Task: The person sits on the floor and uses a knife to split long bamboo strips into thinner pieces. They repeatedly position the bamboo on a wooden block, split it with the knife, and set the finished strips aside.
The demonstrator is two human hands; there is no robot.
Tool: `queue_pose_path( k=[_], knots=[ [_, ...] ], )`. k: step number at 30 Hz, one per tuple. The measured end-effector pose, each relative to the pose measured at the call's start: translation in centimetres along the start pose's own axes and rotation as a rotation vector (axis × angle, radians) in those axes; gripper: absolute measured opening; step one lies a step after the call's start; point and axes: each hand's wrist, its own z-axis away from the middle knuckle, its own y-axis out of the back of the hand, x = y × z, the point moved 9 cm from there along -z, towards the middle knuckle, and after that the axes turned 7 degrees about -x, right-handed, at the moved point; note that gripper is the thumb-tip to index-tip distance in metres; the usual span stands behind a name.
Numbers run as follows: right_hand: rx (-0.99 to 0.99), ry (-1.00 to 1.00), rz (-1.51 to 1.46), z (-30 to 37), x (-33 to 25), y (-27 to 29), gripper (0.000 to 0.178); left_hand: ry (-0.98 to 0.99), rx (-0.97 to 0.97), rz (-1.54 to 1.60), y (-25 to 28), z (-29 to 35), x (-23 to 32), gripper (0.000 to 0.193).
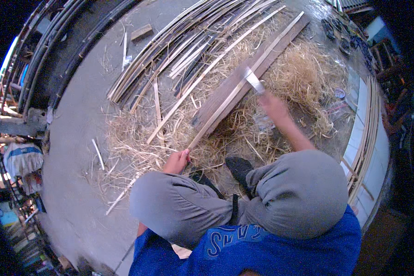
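Note:
My left hand (pixel 176 162) is closed around the near end of a long pale bamboo strip (pixel 221 111). The strip runs away from me, up and to the right, lying along a dark brown wooden board (pixel 218 95). In my right hand (pixel 273 107), slightly smeared by motion, is a knife whose broad, shiny blade (pixel 253 80) lies across the strip near the board's middle. The knife's handle is hidden in my fist. Thin curled shavings (pixel 298 73) are heaped to the right of the board.
A stack of long bamboo strips (pixel 170 50) lies at the far left of the board. A small wood block (pixel 141 32) is beyond it. More long strips (pixel 369 124) rest on white tiles at the right. Dark poles (pixel 85 48) are at the far left, above a white sack (pixel 23 161).

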Motion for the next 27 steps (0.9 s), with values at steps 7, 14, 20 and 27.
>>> queue_pose_path(
  k=[7, 14, 20, 27],
  knots=[
    [-0.266, 0.27, 0.064, 5.2, -7.9, -5.8, 0.031, 0.091, -0.088, 0.209, -0.3, -2.5, -0.3, 0.052],
    [-0.124, -0.01, -0.056, 2.7, -1.2, -2.9, 0.038, 0.391, -0.046, 0.01, 1.1, 5.1, -6.5, 0.051],
    [-0.304, 0.012, 0.2, 1.5, 0.1, -4.7, 0.042, 0.153, -0.031, -0.04, 0.5, 3.3, -4.5, 0.046],
    [-0.156, 0.132, -0.135, 3.9, -3.4, -3.6, 0.036, 0.295, 0.08, -0.016, 2.0, 5.8, -1.4, 0.045]
  ],
)
